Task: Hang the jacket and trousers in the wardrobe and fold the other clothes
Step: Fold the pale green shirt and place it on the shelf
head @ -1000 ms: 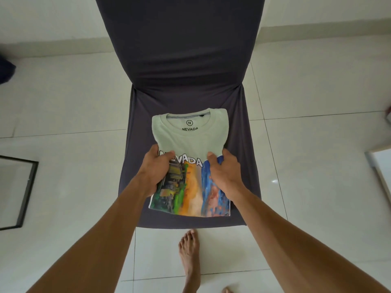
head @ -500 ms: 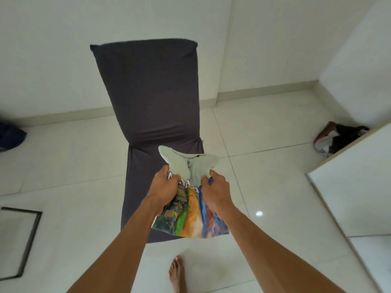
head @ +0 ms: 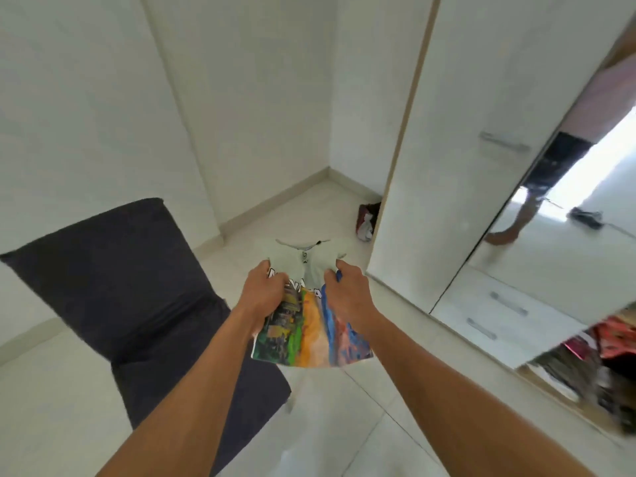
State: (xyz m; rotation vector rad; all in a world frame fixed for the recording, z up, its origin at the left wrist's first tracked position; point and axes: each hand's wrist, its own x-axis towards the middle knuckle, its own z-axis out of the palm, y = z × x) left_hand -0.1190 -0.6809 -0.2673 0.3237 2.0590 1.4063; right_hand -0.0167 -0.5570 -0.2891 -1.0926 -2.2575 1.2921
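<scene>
I see one folded T-shirt (head: pixel 311 315) held in the air between both hands, above the white floor (head: pixel 344 407) and just right of the dark chair (head: pixel 137 304). The cloth is pale green at the far part, with the collar and a small label there. The near part carries a bright print in bands: dark green at left, orange in the middle, blue and red-brown at right. White letters run across the print where the hands are, partly covered. The fold makes a long rectangle; its long axis goes from near to far, the collar pointing far, toward the room corner, and the printed hem pointing near to me. The far part sags a little in the middle.

My left hand (head: pixel 263 294) grips the left edge with curled fingers, thumb on top. My right hand (head: pixel 347 292) grips the right edge the same way. Two hands, both holding the same shirt.

At right stands one white wardrobe (head: pixel 447 149) with a mirror door (head: pixel 550 235) open; some coloured clothes (head: pixel 609 342) show inside, blurred. One small heap of cloth (head: pixel 366 222) lies on the floor beside the wardrobe's far corner.
</scene>
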